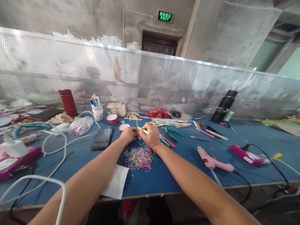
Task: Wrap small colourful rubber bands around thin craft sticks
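Note:
My right hand (152, 135) is closed around a light-green marker (146, 131). Pinched in the fingers of my left hand (129, 134) is a narrow craft stick (137, 123) with green and red colouring at its upper end. The two hands nearly meet, with the marker close to the stick; whether its tip touches is too small to tell. Just below them lies a tangled heap of thin coloured loops (140, 157). A round red-rimmed disc (123, 127) sits behind my left hand. Red and teal markers (167, 141) lie to the right of my right hand.
Pliers (173, 133) and a pink glue gun (214, 161) lie to the right. A black phone (102, 139), a paper cup of pens (97, 112) and a red bottle (67, 102) stand or lie left. A black bottle (223, 106) is far right. White cables (63, 156) cross the left side.

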Demonstrator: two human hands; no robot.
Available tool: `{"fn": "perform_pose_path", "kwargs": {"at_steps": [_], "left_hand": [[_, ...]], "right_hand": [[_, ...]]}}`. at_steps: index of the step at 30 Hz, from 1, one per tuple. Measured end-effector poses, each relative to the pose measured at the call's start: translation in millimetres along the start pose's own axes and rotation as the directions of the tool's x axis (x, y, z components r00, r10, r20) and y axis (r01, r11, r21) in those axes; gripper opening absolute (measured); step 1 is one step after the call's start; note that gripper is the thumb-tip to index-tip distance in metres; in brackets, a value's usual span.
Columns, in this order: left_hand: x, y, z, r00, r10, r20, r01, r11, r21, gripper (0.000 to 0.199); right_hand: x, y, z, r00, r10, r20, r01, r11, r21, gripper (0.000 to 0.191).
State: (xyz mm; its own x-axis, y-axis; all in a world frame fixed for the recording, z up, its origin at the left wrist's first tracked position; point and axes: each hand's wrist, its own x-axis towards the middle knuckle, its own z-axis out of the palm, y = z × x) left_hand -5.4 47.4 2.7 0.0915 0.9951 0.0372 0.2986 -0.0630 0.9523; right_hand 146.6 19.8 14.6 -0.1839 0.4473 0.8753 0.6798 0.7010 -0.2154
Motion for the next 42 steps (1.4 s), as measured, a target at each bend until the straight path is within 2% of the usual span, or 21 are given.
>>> {"fn": "perform_pose_path", "kwargs": {"at_steps": [5,12,18,30,37,42], "left_hand": [[2.4,-1.6,-0.3,1.0,0.024,0.007,-0.024,1.0,0.011,0.02],[-2.9,4.5,0.5,1.0,-0.015,-0.015,0.015,1.0,-0.005,0.016],[-1.2,1.5,-0.6,1.0,0.003,0.004,-0.003,1.0,0.015,0.02],[-2.0,3.3,1.1,1.0,-0.008,-0.014,0.008,1.0,-0.013,0.023],[0.1,0.7,0.0,1.0,0.009,-0.009,-0.009,1.0,0.011,0.025],[0.1,1.2,0.5,1.0,-0.01,-0.012,0.01,1.0,0.008,0.023]], "right_hand": [[0.0,1.2,0.6,1.0,0.002,0.0,-0.002,1.0,-0.005,0.019],[1.6,4.4,-1.5,0.998,0.044,-0.036,-0.045,0.999,-0.02,0.02],[1.1,-0.7,-1.5,1.0,-0.005,-0.019,0.005,1.0,0.024,0.02],[1.2,6.4,-0.6,0.998,0.031,-0.061,-0.031,1.0,-0.003,0.02],[1.6,-0.5,-0.8,1.0,-0.016,-0.022,0.016,1.0,0.014,0.019],[1.8,3.3,-0.9,0.999,0.005,-0.033,-0.005,1.0,0.009,0.02]]}}
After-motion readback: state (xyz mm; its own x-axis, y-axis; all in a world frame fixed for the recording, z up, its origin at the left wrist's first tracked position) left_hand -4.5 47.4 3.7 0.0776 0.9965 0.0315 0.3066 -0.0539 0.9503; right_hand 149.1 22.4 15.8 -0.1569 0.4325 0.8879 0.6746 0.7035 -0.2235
